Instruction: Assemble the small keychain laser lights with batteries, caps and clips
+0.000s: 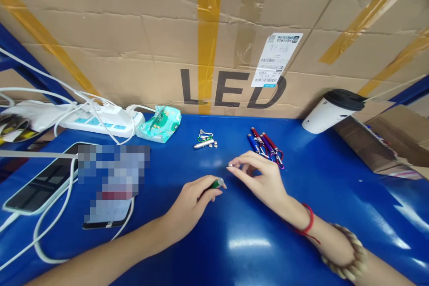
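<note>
My left hand point(197, 194) is closed around a small green metal tube point(216, 183), its silvery end pointing up to the right. To its right, my right hand point(261, 174) pinches a tiny silver button cell point(230, 165) between thumb and fingertip. The two hands are apart. Beyond them on the blue table lie a silver tube point(203, 144), several loose button cells point(215, 145) and a green carabiner clip point(205, 137). Just past my right hand is a cluster of mini flashlights point(264, 143) in red, blue and purple, with clips attached.
A tissue pack point(160, 124) and a white power strip point(100, 120) with cables sit at the back left. Two phones point(43, 183) lie at left. A lidded paper cup point(326, 114) and an opened cardboard box point(375, 152) stand at right. A large carton point(147, 53) walls the back.
</note>
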Demonstrator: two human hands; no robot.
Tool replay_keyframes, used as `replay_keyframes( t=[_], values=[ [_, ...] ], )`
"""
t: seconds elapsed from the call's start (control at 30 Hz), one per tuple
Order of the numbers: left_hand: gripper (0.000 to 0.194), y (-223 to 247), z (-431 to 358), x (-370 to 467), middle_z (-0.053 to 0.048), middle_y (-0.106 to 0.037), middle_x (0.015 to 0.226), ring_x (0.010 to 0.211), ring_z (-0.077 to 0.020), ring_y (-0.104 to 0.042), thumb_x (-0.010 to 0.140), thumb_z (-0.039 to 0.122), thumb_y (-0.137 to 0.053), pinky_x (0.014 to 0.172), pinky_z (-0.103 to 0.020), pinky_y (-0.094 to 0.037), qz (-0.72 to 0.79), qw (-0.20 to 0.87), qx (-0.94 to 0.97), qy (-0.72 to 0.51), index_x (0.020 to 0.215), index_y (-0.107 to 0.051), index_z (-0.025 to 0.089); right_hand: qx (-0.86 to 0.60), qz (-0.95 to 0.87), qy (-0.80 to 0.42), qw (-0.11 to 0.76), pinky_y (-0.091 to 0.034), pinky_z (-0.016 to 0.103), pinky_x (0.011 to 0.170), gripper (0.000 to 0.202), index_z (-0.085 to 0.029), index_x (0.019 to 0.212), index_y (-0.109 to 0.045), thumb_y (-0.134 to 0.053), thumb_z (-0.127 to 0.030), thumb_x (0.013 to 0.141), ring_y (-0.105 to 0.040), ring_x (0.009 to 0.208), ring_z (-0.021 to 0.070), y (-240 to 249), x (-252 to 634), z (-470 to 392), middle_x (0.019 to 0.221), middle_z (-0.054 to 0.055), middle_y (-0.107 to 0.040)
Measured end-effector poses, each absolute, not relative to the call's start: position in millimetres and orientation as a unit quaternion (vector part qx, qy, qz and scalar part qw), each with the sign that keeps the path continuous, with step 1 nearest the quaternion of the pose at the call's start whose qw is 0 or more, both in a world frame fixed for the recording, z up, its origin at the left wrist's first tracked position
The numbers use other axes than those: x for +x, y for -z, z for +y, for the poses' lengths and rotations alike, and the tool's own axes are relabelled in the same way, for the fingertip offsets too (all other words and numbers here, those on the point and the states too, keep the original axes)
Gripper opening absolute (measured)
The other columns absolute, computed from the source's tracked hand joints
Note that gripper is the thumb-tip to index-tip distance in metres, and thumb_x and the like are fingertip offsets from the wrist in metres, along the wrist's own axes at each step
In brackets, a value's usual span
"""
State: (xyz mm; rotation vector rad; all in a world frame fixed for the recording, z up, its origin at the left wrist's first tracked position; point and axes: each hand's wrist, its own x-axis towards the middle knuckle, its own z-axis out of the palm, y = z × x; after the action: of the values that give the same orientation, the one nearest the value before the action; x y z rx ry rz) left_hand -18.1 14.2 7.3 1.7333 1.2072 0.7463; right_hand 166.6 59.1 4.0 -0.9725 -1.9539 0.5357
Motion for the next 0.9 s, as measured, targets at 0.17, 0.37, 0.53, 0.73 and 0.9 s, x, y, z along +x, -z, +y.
replay_keyframes(
  t=[0.17, 0.37, 0.53, 0.73, 0.9],
  values=[
    [0.021, -3, 14, -19, 0.004, -0.048, 0.064, 0.060, -0.0111, -0.047, 0.089, 0.021, -0.034, 0.061, -0.021, -0.038, 0.463, 0.422, 0.714, -0.313, 0.074, -0.049, 0.019, -0.283, -0.813, -0.167, 0.482, -0.051, 0.022, 0.053, 0.013, -0.021, 0.089, -0.068, -0.064, -0.015, 0.079, -0.061, 0.065, 0.0116, -14, 163, 43, 0.076, 0.002, -0.068],
    [0.024, -1, 12, -20, 0.005, -0.044, 0.061, 0.058, -0.0107, -0.044, 0.089, 0.023, -0.033, 0.059, -0.022, -0.036, 0.455, 0.409, 0.724, -0.320, 0.066, -0.039, 0.020, -0.247, -0.847, -0.145, 0.447, -0.053, 0.021, 0.056, 0.015, -0.019, 0.093, -0.068, -0.062, -0.015, 0.080, -0.063, 0.066, 0.0106, -9, 160, 42, 0.080, 0.003, -0.068],
    [0.023, -1, 11, -19, 0.006, -0.043, 0.061, 0.057, -0.0104, -0.044, 0.089, 0.024, -0.034, 0.060, -0.021, -0.036, 0.452, 0.397, 0.729, -0.327, 0.067, -0.041, 0.020, -0.249, -0.855, -0.148, 0.430, -0.052, 0.020, 0.055, 0.010, -0.018, 0.089, -0.068, -0.061, -0.019, 0.082, -0.062, 0.067, 0.0103, -9, 161, 41, 0.083, 0.004, -0.066],
    [0.022, 1, 11, -18, 0.005, -0.048, 0.063, 0.059, -0.0110, -0.045, 0.089, 0.023, -0.035, 0.061, -0.022, -0.038, 0.458, 0.382, 0.732, -0.328, 0.071, -0.047, 0.019, -0.259, -0.886, -0.142, 0.358, -0.050, 0.019, 0.055, 0.014, -0.019, 0.090, -0.067, -0.055, -0.026, 0.086, -0.060, 0.067, 0.0091, -12, 165, 44, 0.093, 0.005, -0.063],
    [0.026, 0, 11, -17, 0.005, -0.048, 0.061, 0.060, -0.0119, -0.046, 0.090, 0.021, -0.032, 0.061, -0.024, -0.035, 0.456, 0.386, 0.745, -0.299, 0.068, -0.045, 0.020, -0.253, -0.888, -0.179, 0.340, -0.053, 0.023, 0.067, 0.015, -0.019, 0.088, -0.065, -0.053, -0.026, 0.088, -0.062, 0.073, 0.0111, -12, 167, 46, 0.094, 0.006, -0.062]
  ],
)
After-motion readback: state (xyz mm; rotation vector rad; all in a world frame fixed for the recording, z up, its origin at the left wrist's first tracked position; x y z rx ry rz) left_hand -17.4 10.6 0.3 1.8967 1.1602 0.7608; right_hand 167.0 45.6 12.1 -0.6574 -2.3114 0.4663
